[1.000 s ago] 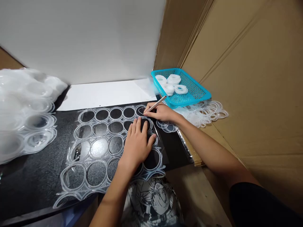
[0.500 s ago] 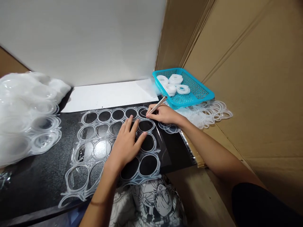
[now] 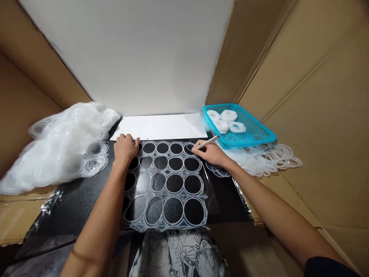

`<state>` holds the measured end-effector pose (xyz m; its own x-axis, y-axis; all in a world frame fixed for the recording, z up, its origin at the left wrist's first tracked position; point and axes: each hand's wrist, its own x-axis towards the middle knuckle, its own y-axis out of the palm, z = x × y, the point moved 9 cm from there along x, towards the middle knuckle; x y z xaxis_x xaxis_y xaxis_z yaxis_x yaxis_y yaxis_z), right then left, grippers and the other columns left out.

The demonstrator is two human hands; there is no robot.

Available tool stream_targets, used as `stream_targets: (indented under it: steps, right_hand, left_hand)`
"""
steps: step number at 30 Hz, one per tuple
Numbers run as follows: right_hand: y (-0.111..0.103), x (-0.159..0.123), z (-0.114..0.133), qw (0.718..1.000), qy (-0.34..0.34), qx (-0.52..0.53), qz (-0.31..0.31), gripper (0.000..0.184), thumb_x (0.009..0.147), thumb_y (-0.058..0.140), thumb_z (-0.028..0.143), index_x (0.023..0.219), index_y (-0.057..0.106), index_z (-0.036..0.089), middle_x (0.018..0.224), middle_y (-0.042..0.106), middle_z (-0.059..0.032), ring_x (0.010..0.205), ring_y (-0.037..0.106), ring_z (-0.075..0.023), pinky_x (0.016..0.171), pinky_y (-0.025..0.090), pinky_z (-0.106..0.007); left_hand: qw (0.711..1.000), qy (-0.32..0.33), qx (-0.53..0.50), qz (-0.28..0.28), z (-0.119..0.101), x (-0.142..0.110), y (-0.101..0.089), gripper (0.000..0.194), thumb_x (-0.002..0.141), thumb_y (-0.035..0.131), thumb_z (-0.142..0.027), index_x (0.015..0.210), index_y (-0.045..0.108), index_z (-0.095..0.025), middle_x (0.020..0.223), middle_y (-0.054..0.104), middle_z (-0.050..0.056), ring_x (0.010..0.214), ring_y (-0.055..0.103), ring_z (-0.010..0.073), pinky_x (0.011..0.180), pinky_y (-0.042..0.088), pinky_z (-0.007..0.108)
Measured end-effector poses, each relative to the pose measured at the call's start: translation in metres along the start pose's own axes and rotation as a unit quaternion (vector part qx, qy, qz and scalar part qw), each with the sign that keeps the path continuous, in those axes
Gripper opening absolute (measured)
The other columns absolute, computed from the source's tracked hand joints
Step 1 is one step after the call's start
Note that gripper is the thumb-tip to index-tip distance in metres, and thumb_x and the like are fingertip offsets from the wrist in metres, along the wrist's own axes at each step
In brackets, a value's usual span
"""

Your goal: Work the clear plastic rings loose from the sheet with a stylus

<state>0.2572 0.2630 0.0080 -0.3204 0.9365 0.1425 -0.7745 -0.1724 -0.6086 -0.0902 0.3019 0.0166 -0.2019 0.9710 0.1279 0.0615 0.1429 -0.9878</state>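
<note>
A clear plastic sheet of joined rings [image 3: 175,172] lies in rows on the dark tabletop. My left hand [image 3: 126,148] is at its far left corner, fingers curled and closed over the edge, the fingertips partly hidden. My right hand [image 3: 211,152] grips a slim white pen-like tool [image 3: 208,142] with a dark upper end. Its lower tip, hidden by the fingers, is at the far right ring of the back row, where a thin pale loop shows inside.
A blue basket [image 3: 256,129] with several stacks of white rings stands back right. Loose clear rings [image 3: 268,159] spill below it. A heap of ring sheets [image 3: 66,142] lies left. White paper [image 3: 155,127] lies along the back wall; cardboard walls [image 3: 317,96] stand at the sides.
My left hand has left the middle of the sheet for its far left corner, where its fingers have curled. The right hand stays at the same ring with the tool. The camera view has shifted.
</note>
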Motion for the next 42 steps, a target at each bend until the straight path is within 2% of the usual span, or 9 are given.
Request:
stream_targets:
  steps: [6,18,24,27,30,34,36,39,42]
  right_hand:
    - [0.002,0.0,0.001,1.0,0.002,-0.016,0.003,0.016,0.091,0.067,0.039,0.087,0.07,0.024,0.091,0.077,-0.0031,0.087,0.069,-0.0221,0.078,0.049,-0.035]
    - [0.02,0.014,0.034,0.996,-0.061,-0.028,0.06,0.013,0.091,0.066,0.032,0.088,0.073,0.021,0.09,0.078,-0.0033,0.083,0.069,-0.0186,0.079,0.048,-0.03]
    - [0.019,0.031,0.037,0.991,-0.07,-0.051,0.099,0.011,0.09,0.068,0.031,0.086,0.073,0.021,0.089,0.077,-0.003,0.085,0.069,-0.0202,0.079,0.048,-0.031]
    - [0.014,0.031,0.034,0.992,-0.066,-0.046,0.094,0.012,0.09,0.069,0.031,0.087,0.074,0.021,0.09,0.077,-0.0034,0.084,0.069,-0.0197,0.079,0.048,-0.031]
    - [0.016,0.027,0.03,0.994,-0.064,-0.016,0.087,0.012,0.09,0.07,0.032,0.087,0.074,0.021,0.089,0.077,-0.0032,0.083,0.069,-0.019,0.078,0.048,-0.031]
    - [0.024,0.024,0.025,0.994,-0.065,0.018,0.09,0.014,0.089,0.072,0.033,0.088,0.075,0.019,0.09,0.078,-0.0032,0.086,0.07,-0.0186,0.08,0.049,-0.03]
    - [0.026,0.023,0.024,0.994,-0.064,0.021,0.091,0.015,0.088,0.072,0.033,0.088,0.075,0.018,0.091,0.078,-0.0033,0.086,0.07,-0.0184,0.081,0.049,-0.03]
    - [0.027,0.023,0.023,0.994,-0.064,0.009,0.093,0.013,0.089,0.071,0.031,0.088,0.074,0.018,0.09,0.078,-0.003,0.086,0.07,-0.0176,0.081,0.049,-0.029]
    - [0.028,0.023,0.025,0.993,-0.068,-0.007,0.096,0.011,0.09,0.071,0.03,0.089,0.074,0.019,0.09,0.078,-0.0026,0.087,0.069,-0.0173,0.081,0.049,-0.029]
  left_hand:
    - [0.999,0.006,0.031,0.022,0.018,-0.005,0.009,0.053,0.105,0.03,-0.05,0.115,0.069,-0.014,0.108,0.075,0.021,0.102,0.071,0.0369,0.084,0.052,0.043]
    - [0.999,-0.023,0.04,0.002,0.076,0.004,0.001,0.055,0.104,0.03,-0.052,0.109,0.071,-0.015,0.102,0.076,0.022,0.095,0.072,0.0358,0.075,0.049,0.039]
    - [0.999,-0.026,0.028,-0.001,0.075,0.004,-0.011,0.058,0.103,0.028,-0.055,0.104,0.071,-0.017,0.096,0.075,0.02,0.088,0.072,0.0362,0.071,0.05,0.041]
    - [1.0,0.015,0.018,-0.009,0.054,0.001,-0.026,0.058,0.104,0.027,-0.052,0.106,0.071,-0.015,0.102,0.074,0.02,0.097,0.07,0.0356,0.079,0.053,0.043]
    - [0.994,0.106,0.007,-0.021,0.002,-0.027,-0.038,0.051,0.102,0.038,-0.05,0.119,0.07,-0.015,0.131,0.065,0.021,0.124,0.059,0.0361,0.104,0.048,0.047]
    - [0.936,0.335,-0.093,0.056,-0.11,-0.12,-0.021,0.055,0.105,0.037,-0.059,0.14,0.061,-0.023,0.152,0.055,0.013,0.14,0.052,0.0305,0.116,0.044,0.049]
    - [0.925,0.352,-0.121,0.081,-0.146,-0.162,-0.006,0.064,0.103,0.04,-0.063,0.149,0.054,-0.019,0.163,0.045,0.017,0.151,0.04,0.0364,0.121,0.039,0.057]
    - [0.933,0.322,-0.133,0.089,-0.169,-0.195,0.013,0.068,0.104,0.043,-0.059,0.154,0.047,-0.014,0.168,0.035,0.021,0.158,0.026,0.0411,0.126,0.029,0.063]
    - [0.935,0.31,-0.152,0.084,-0.168,-0.201,0.017,0.067,0.104,0.043,-0.057,0.156,0.045,-0.015,0.169,0.035,0.02,0.159,0.024,0.0398,0.128,0.027,0.062]
